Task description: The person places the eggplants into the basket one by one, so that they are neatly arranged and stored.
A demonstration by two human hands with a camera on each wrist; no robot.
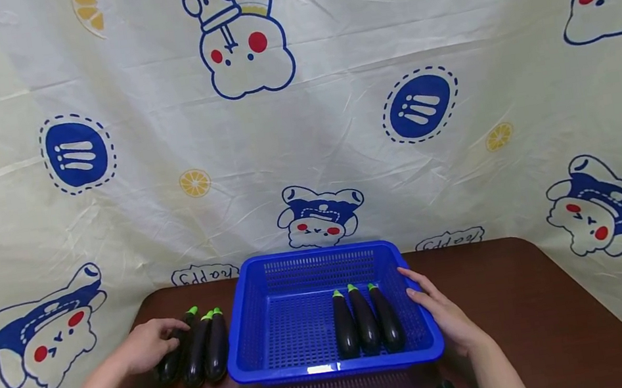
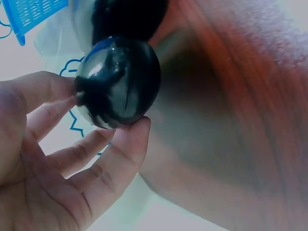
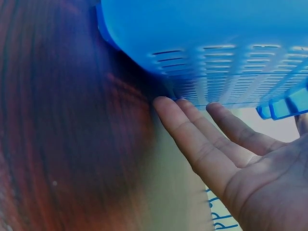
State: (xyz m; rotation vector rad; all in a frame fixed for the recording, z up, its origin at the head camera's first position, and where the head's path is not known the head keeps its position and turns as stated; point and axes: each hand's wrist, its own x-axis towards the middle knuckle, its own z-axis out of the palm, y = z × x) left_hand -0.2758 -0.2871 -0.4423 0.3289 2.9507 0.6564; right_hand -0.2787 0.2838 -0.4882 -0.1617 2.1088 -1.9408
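My left hand (image 1: 152, 343) is at the outermost eggplant (image 1: 169, 367) of three lying left of the basket. In the left wrist view, thumb and fingers curl around that glossy dark eggplant (image 2: 118, 84), with another eggplant (image 2: 130, 17) right behind it. A blue plastic basket (image 1: 335, 368) stands in the middle, with three eggplants side by side in its right half, one of them the middle eggplant (image 1: 366, 325). My right hand (image 1: 444, 318) is at the basket's right side. Its fingers (image 3: 185, 132) reach out nearly straight below the slotted wall (image 3: 231, 72).
The dark brown table (image 1: 500, 306) extends to the right of the basket. Behind it hangs a pale printed cloth (image 1: 337, 124), which also drops along both sides. Dark wrist straps show at both sleeves.
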